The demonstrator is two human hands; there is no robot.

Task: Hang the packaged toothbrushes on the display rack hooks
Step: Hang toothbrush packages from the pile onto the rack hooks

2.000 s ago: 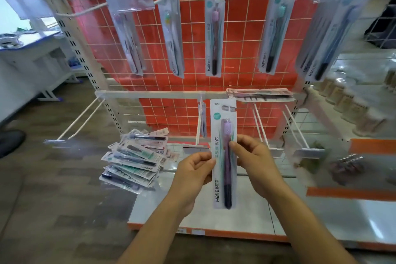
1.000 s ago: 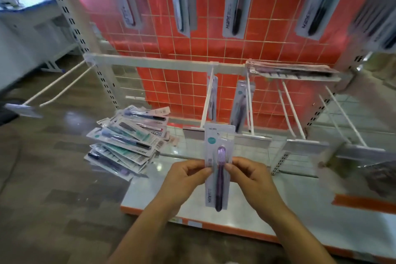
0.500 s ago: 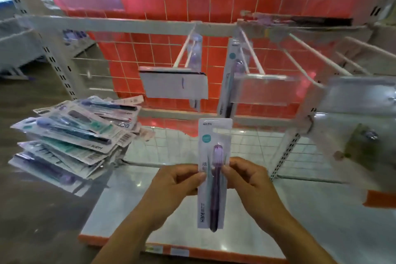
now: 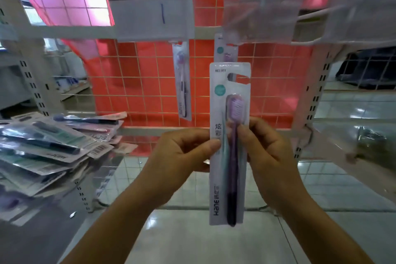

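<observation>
At the centre of the frame a packaged toothbrush [image 4: 229, 143] stands upright, held off the rack by both hands. The left hand [image 4: 182, 156] pinches the pack's left edge at about mid-height, its thumb laid across the front of the card, while the right hand [image 4: 267, 152] pinches the right edge at the same height, thumb on the clear blister over the purple brush. The brush head points up and the dark handle end hangs near the bottom of the pack; the hang slot at the pack's top is free of any hook. Directly behind its upper end, a second pack [image 4: 226, 53] hangs from a hook beneath a clear label holder [image 4: 260, 18] in the upper right-centre. Just left of that, a third pack [image 4: 182, 80] hangs below a white label holder [image 4: 153, 16] in the upper centre. Behind them all runs a red wire grid panel [image 4: 139, 83]. At the left edge of the frame, a loose stack of packaged toothbrushes [image 4: 45, 148] lies fanned out flat, well apart from the hands. The glossy white base shelf [image 4: 192, 242] fills the lower part of the frame under the forearms.
</observation>
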